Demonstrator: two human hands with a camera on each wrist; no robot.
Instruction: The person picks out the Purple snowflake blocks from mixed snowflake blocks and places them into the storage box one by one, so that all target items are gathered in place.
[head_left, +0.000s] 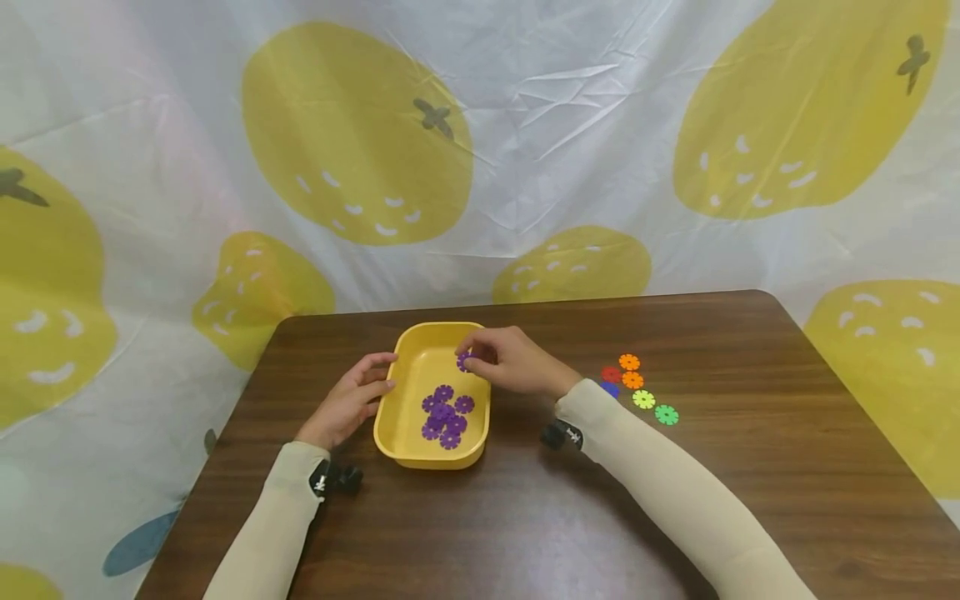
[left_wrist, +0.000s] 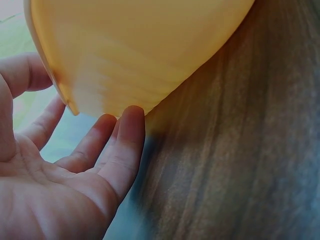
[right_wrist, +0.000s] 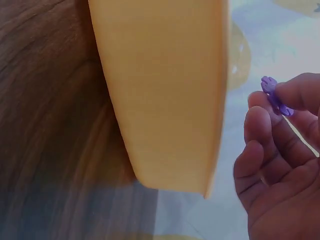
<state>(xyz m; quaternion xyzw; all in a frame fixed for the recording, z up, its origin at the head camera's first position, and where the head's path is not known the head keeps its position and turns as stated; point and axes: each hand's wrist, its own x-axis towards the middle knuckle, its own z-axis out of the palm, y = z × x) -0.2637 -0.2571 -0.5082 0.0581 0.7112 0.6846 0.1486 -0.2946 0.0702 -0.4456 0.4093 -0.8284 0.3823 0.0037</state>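
A yellow plastic tub holds several purple notched plastic discs, loosely piled toward its near end. At the tub's left side, my left hand grips the rim; in the left wrist view, fingertips press against the outer wall. My right hand is over the tub's far right part, pinching a purple notched disc between thumb and fingers. In the right wrist view the disc appears nearly edge-on, above the rim's level.
Loose notched discs lie on the brown wooden table to the right: orange ones, a red one, a partly covered blue one, a yellow-green one and a green one. A fruit-printed curtain hangs behind.
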